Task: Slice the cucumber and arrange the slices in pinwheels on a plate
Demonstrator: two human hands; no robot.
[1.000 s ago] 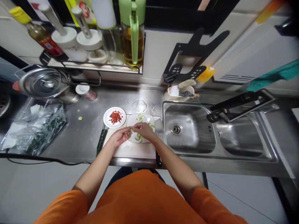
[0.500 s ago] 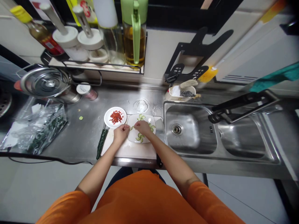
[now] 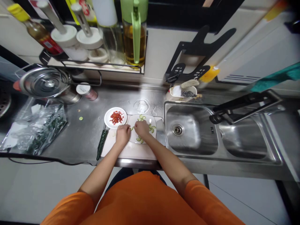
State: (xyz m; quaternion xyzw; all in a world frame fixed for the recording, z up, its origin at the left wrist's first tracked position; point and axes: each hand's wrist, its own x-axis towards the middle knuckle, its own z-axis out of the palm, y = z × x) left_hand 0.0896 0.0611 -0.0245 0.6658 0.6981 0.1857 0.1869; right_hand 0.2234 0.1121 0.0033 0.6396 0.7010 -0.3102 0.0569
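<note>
A white square plate [image 3: 134,137] lies on the pale cutting board [image 3: 133,153] and bears fanned green-edged cucumber slices [image 3: 152,128]. My left hand [image 3: 122,135] is at the plate's left rim, its fingertips pinched beside a small cucumber slice [image 3: 131,128]. Over the middle of the plate, my right hand [image 3: 141,129] is closed, fingertips pointing at that same slice. Whatever either pinch holds is too small or hidden. Touching distance from the left hand is a round white plate [image 3: 106,118] of chopped red pieces [image 3: 116,117]. A dark green cucumber [image 3: 102,144] lies along the board's left edge.
To the right is a double sink [image 3: 192,128] with a black faucet [image 3: 243,106]. A plastic bag of greens [image 3: 47,128], a lidded pot [image 3: 49,84] and a small can [image 3: 87,91] stand left. Bottles and jars line a rack [image 3: 103,67] above.
My left hand has turned slightly, its fingers folding in more. The right hand has shifted a little left and down, covering more of the lower slices.
</note>
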